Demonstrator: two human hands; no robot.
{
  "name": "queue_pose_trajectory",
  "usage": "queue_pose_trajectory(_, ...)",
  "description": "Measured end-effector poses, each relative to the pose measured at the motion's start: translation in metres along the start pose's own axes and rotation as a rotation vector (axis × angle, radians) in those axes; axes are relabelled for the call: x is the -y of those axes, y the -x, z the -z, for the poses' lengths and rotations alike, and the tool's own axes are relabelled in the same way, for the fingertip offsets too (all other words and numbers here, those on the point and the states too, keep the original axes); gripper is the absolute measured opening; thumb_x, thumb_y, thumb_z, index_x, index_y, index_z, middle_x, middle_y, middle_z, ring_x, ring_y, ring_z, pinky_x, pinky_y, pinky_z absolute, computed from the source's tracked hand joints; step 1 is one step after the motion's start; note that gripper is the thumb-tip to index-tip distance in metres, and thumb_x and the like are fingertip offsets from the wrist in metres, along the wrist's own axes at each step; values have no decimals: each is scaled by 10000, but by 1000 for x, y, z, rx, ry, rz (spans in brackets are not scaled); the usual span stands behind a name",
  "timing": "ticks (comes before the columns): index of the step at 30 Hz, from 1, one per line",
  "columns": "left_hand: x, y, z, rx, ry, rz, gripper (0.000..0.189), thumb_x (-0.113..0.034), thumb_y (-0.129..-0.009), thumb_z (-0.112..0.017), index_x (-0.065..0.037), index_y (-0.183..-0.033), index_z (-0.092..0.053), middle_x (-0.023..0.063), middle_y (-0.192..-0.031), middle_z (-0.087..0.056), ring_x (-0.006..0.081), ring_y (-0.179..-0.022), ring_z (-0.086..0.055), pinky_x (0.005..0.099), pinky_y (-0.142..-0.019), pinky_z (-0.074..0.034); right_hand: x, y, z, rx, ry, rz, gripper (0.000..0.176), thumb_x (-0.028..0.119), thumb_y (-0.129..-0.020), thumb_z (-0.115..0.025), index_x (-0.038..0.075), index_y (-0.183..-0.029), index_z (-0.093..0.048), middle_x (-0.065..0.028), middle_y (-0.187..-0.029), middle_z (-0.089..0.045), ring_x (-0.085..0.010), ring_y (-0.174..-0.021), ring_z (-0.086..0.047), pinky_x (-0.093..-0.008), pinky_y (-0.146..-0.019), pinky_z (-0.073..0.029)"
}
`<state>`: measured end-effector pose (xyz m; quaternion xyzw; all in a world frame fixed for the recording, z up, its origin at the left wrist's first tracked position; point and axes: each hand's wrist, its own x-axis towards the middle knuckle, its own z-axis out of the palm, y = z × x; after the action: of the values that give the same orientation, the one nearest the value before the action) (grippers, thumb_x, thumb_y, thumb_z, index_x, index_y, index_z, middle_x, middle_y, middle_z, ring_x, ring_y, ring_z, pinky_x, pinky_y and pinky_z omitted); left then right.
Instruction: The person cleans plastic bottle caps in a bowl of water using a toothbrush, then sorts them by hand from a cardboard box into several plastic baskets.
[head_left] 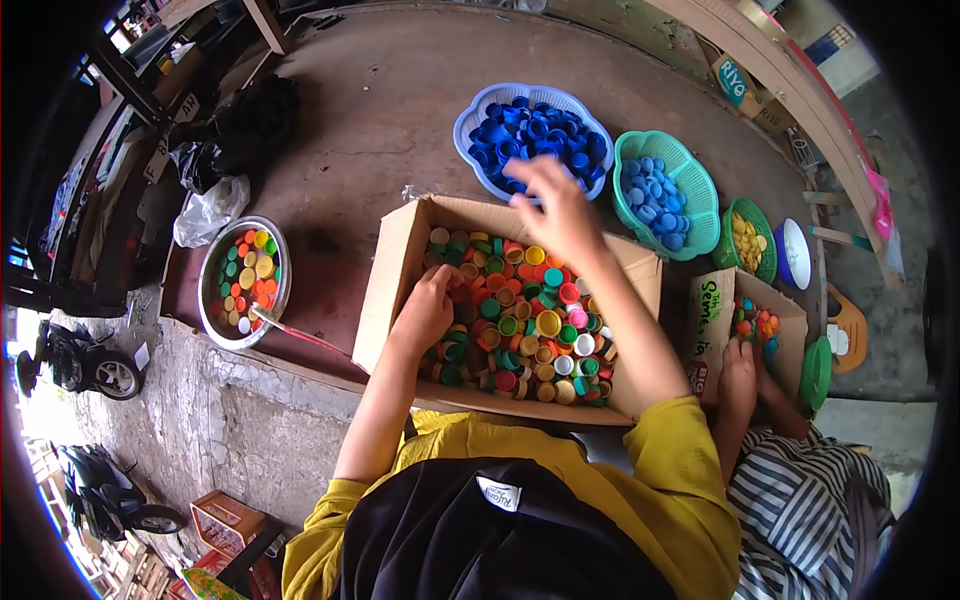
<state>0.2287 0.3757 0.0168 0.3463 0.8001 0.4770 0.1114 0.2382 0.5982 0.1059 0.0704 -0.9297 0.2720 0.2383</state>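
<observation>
In front of me is a cardboard box (640,290) full of mixed plastic bottle caps (510,330) in red, orange, green, yellow, white and pink. My left hand (425,308) is inside its left part, fingers curled closed against the caps; what they hold, if anything, is hidden. Stretched over the box's far edge, my right hand (558,212) has its fingers apart, with nothing visible in them. Its fingertips are over the near rim of a pale blue basket (462,130) that holds dark blue caps (535,125).
Right of that basket are a turquoise basket (705,205) of light blue caps, a green basket (768,265) of yellow caps and a bowl (795,255). A metal bowl (207,290) of caps stands left. Beside me, a person's hand (738,375) is at a smaller box (790,320).
</observation>
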Motion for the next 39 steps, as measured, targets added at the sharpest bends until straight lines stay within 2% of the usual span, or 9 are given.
queue_pose_trajectory(2, 13, 1, -4, 30, -58, -15, 269, 147, -736, -401, 26, -936, -534, 164, -860, -578, 279, -871, -584, 328, -784, -474, 21, 34, -17, 226, -174, -10, 201, 40, -760, -587, 62, -957, -624, -124, -830, -586, -284, -736, -602, -382, -665, -497)
queue_pose_trajectory(5, 2, -5, 5, -46, 219, 61, 229, 108, -796, -401, 4, -959, -524, 151, -918, -573, 245, -882, -581, 318, -799, -468, 31, 72, -48, 514, -92, -62, 228, 118, -736, -658, 63, -956, -636, -105, -926, -604, -291, -772, -605, -363, -704, -506)
queue_pose_trajectory(6, 1, -7, 9, -64, 752, 157, 213, 82, -857, -384, -5, -1007, -507, 88, -979, -550, 164, -934, -547, 297, -828, -457, 33, 80, -59, 496, -132, -49, 268, 133, -725, -667, 68, -982, -625, -104, -963, -588, -286, -818, -594, -361, -727, -501)
queue_pose_trajectory(16, -25, 27, 57, -262, 481, 79, 153, 57, -866, -470, 5, -1007, -498, 60, -982, -557, 120, -939, -541, 252, -810, -443, 30, 83, -119, 547, 142, 270, 481, 126, -628, -687, 119, -1095, -577, -157, -1043, -505, -310, -997, -519, -414, -782, -464)
queue_pose_trajectory(22, -32, 69, 46, -390, 375, 112, 97, 52, -847, -512, 4, -932, -514, 69, -943, -576, 110, -863, -560, 247, -751, -452, 32, 92, -125, 396, -3, 225, 256, 98, -701, -596, 125, -951, -643, -133, -1083, -504, -304, -952, -563, -410, -747, -509)
queue_pose_trajectory(29, -44, 69, 40, -293, 166, 5, 141, 87, -788, -536, 29, -916, -522, 112, -907, -564, 177, -811, -567, 251, -724, -455, 36, 96, -135, 364, 69, 124, 189, 127, -752, -561, 102, -932, -614, -102, -1103, -527, -302, -951, -580, -405, -718, -527)
queue_pose_trajectory(32, -41, 66, 43, -262, 215, -3, 139, 72, -814, -532, 15, -940, -518, 89, -903, -561, 145, -793, -554, 236, -703, -449, 40, 93, -127, 406, -108, -120, 196, 89, -747, -580, 84, -941, -607, -111, -1094, -543, -287, -963, -583, -382, -755, -517)
queue_pose_trajectory(35, -32, 69, 46, -275, 467, 136, 141, 48, -840, -529, 2, -971, -508, 64, -897, -554, 115, -806, -552, 225, -698, -446, 46, 81, -101, 178, -439, -103, 210, 46, -734, -610, 41, -943, -597, -130, -1073, -570, -297, -973, -582, -347, -807, -481)
queue_pose_trajectory(39, -31, 62, 56, -157, 512, 254, 221, -2, -873, -531, -1, -1085, -467, 52, -977, -529, 103, -890, -532, 232, -757, -437, 66, 83, -69, 160, -1013, -359, 184, 14, -794, -595, 19, -974, -555, -93, -1178, -540, -173, -1008, -569, -284, -801, -501)
